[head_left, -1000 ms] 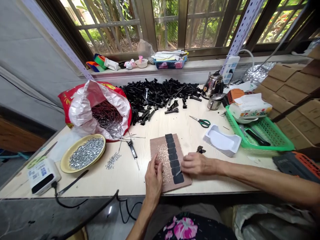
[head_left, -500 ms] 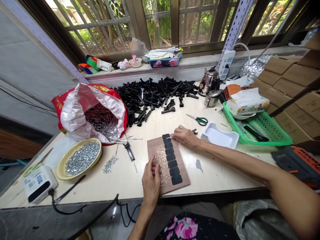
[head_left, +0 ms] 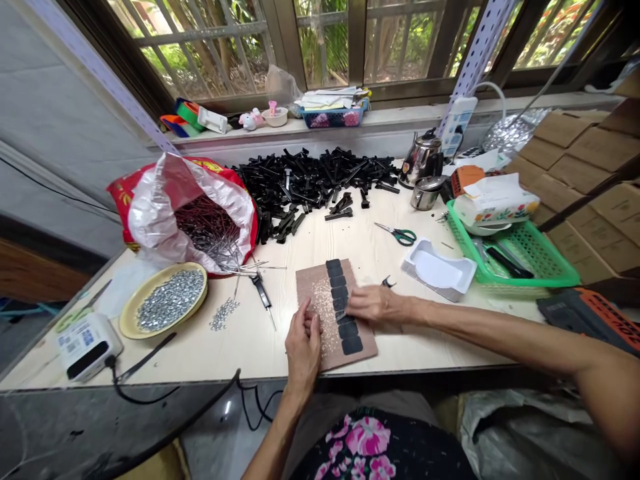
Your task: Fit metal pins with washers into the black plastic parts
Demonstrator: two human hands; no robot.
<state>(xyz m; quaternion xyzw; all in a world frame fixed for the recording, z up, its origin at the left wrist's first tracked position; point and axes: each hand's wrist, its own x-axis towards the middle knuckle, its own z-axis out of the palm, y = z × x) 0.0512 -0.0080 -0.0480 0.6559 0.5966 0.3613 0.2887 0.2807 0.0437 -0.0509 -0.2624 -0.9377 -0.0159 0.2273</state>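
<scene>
A brown board (head_left: 363, 337) lies on the table in front of me. Down its length runs a column of black rounded patches (head_left: 352, 345), with many small pale bits (head_left: 326, 313) scattered to their left. My right hand (head_left: 376, 305) is over the middle of this column, its fingertips pinched together close to the patches; whatever they hold is too small to make out. At the board's left edge rests my left hand (head_left: 304, 340), its fingers loosely bent, thumb and forefinger apart, with nothing visible between them.
Left stand a yellow dish (head_left: 127, 327) of shiny gems and a red bag (head_left: 123, 200) of thin metal sticks. Black clips (head_left: 315, 177) are heaped behind. Scissors (head_left: 403, 236), a white tray (head_left: 440, 267) and a green basket (head_left: 550, 283) lie right. A clip on a stick (head_left: 261, 293) lies nearby.
My right hand has moved from the top of the black column toward me, down to its middle. My left hand stays at the board's left edge. The view has shifted slightly.
</scene>
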